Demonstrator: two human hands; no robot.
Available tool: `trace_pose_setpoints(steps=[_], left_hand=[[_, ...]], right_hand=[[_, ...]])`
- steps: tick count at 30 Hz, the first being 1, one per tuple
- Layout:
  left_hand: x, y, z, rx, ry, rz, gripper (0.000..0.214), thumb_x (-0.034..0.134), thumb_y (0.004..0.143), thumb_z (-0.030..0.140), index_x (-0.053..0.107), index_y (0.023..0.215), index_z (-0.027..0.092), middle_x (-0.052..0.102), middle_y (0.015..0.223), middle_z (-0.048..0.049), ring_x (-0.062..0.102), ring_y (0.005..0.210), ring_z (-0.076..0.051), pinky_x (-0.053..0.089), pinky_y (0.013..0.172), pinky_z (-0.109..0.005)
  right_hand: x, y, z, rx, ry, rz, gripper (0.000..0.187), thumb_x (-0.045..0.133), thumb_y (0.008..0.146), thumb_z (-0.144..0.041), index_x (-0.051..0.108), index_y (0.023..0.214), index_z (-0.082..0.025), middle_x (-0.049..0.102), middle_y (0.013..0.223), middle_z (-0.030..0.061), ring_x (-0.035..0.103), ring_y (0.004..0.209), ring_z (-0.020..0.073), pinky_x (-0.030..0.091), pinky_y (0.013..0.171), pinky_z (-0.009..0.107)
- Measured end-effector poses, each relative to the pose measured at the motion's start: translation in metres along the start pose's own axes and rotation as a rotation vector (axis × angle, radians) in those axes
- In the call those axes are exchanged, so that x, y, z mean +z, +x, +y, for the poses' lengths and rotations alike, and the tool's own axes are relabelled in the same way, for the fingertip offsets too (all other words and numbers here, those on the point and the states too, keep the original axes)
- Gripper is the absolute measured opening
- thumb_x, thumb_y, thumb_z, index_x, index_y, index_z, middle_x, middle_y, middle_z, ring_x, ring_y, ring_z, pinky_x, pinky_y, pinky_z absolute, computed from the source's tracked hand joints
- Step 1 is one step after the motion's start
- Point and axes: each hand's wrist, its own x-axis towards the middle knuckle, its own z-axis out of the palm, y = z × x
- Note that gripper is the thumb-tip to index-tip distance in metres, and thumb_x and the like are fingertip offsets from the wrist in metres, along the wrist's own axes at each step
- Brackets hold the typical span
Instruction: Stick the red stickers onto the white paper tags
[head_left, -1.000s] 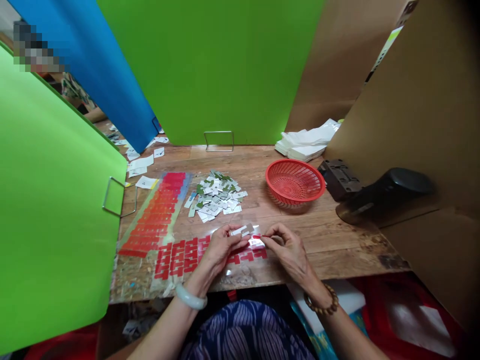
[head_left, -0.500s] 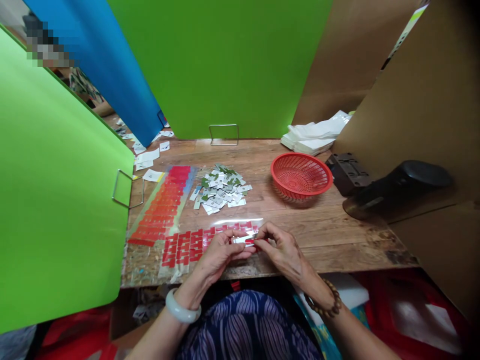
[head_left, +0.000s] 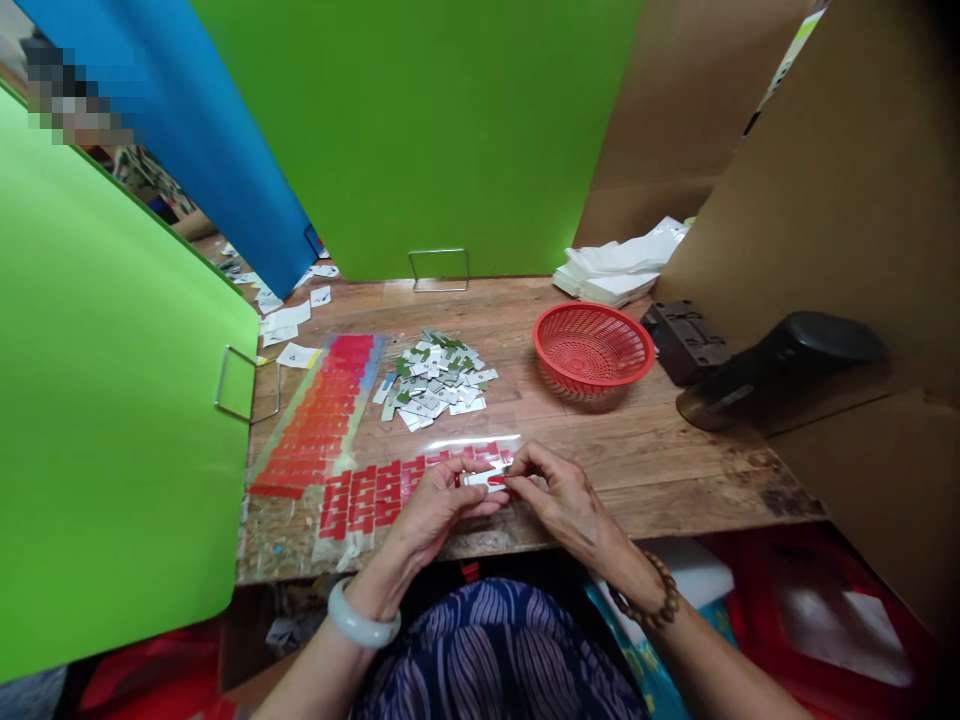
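Between my fingers is a small white flat piece (head_left: 475,480), held by my left hand (head_left: 437,503). On its right end lies a red sticker (head_left: 496,482), pinched by the thumb and forefinger of my right hand (head_left: 559,496). Under and left of my hands a clear sheet of red stickers (head_left: 361,500) lies along the table's front. A second sheet of red stickers (head_left: 315,425) slants away at the left. Beyond my hands is a loose pile of white, grey and green flat pieces (head_left: 439,378).
A red plastic basket (head_left: 592,350) stands right of the pile. Behind it are stacked white papers (head_left: 615,275); a dark metal block (head_left: 686,340) and a black cylindrical object (head_left: 780,365) stand at the right. Green panels (head_left: 420,140) and a cardboard wall (head_left: 840,210) enclose the table.
The view has shifted slightly, so the table things sit a little further left. My hands keep the same hold on the white piece and the red sticker.
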Motion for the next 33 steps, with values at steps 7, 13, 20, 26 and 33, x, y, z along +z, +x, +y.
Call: trace_pose_setpoints(steps=[7, 13, 20, 26, 33], left_hand=[[-0.001, 0.003, -0.001, 0.000, 0.011, -0.013, 0.026, 0.066, 0.066, 0.003, 0.058, 0.090, 0.009, 0.069, 0.090, -0.0139, 0.069, 0.072, -0.018, 0.055, 0.066, -0.023], [-0.002, 0.004, -0.002, 0.001, 0.020, -0.018, 0.030, 0.069, 0.064, 0.004, 0.057, 0.091, 0.010, 0.070, 0.085, -0.0121, 0.069, 0.073, -0.018, 0.055, 0.068, -0.023], [-0.002, 0.004, -0.007, 0.024, 0.046, 0.010, 0.035, 0.076, 0.060, 0.013, 0.057, 0.089, 0.010, 0.070, 0.081, -0.0108, 0.069, 0.071, -0.017, 0.054, 0.068, -0.023], [0.002, 0.005, -0.008, 0.070, 0.099, 0.082, 0.035, 0.077, 0.059, 0.019, 0.057, 0.086, 0.010, 0.071, 0.074, -0.0116, 0.069, 0.067, -0.018, 0.054, 0.064, -0.023], [0.000, 0.004, -0.007, 0.160, 0.213, 0.111, 0.037, 0.075, 0.060, 0.026, 0.058, 0.089, 0.010, 0.071, 0.071, -0.0101, 0.068, 0.066, -0.019, 0.053, 0.062, -0.024]], right_hand=[[0.000, 0.000, 0.001, 0.008, -0.001, -0.006, 0.008, 0.048, 0.076, -0.013, 0.051, 0.071, -0.018, 0.051, 0.066, -0.0029, 0.046, 0.060, 0.0101, 0.035, 0.057, 0.020], [0.001, 0.000, 0.003, 0.023, 0.011, -0.003, 0.007, 0.049, 0.077, -0.014, 0.051, 0.071, -0.018, 0.051, 0.066, -0.0032, 0.045, 0.059, 0.0098, 0.034, 0.056, 0.020], [0.005, -0.001, 0.006, 0.014, 0.065, -0.004, 0.008, 0.049, 0.077, -0.014, 0.050, 0.070, -0.018, 0.051, 0.066, -0.0035, 0.046, 0.059, 0.0096, 0.036, 0.056, 0.020], [0.009, -0.002, 0.008, 0.015, 0.082, 0.026, 0.007, 0.050, 0.076, -0.014, 0.052, 0.070, -0.018, 0.052, 0.066, -0.0029, 0.048, 0.062, 0.0108, 0.037, 0.059, 0.021], [0.010, -0.005, -0.001, 0.079, 0.045, 0.057, 0.008, 0.053, 0.075, -0.015, 0.054, 0.068, -0.018, 0.053, 0.075, -0.0006, 0.051, 0.071, 0.0130, 0.038, 0.065, 0.023]])
